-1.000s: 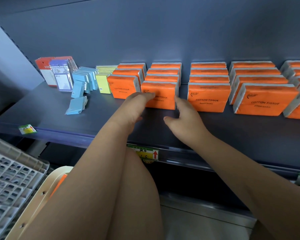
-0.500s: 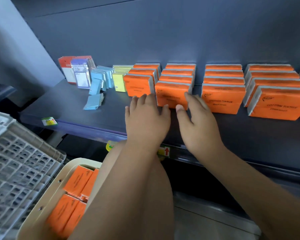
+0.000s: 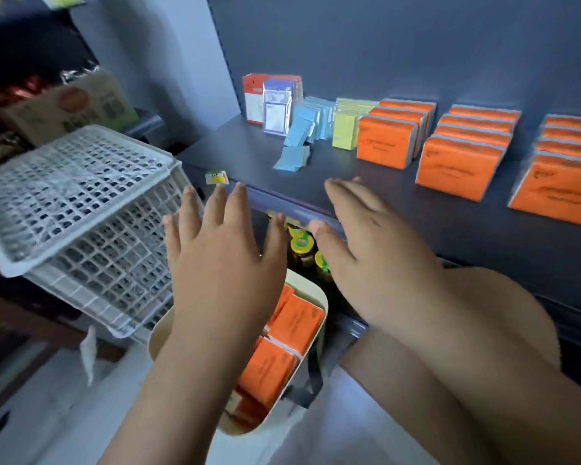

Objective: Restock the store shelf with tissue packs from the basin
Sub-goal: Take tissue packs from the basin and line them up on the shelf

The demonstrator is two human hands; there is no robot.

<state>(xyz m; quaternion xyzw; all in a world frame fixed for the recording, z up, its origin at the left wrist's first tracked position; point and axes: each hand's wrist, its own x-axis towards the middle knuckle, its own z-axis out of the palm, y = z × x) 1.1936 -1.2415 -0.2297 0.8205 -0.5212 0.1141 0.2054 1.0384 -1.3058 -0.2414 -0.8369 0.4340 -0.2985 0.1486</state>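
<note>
- Your left hand [image 3: 215, 260] is spread flat and holds nothing.
- Your right hand [image 3: 366, 243] is likewise splayed and empty.
- Orange tissue packs [image 3: 292, 333] lie in the basin [image 3: 319, 298] under your palms.
- More stand on the shelf [image 3: 399, 209] beyond your right fingertips.

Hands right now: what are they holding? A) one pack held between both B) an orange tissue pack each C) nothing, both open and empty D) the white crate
C: the left hand and right hand are spread flat with fingers apart, above the basin of orange tissue packs, with nothing in either grip.
</note>
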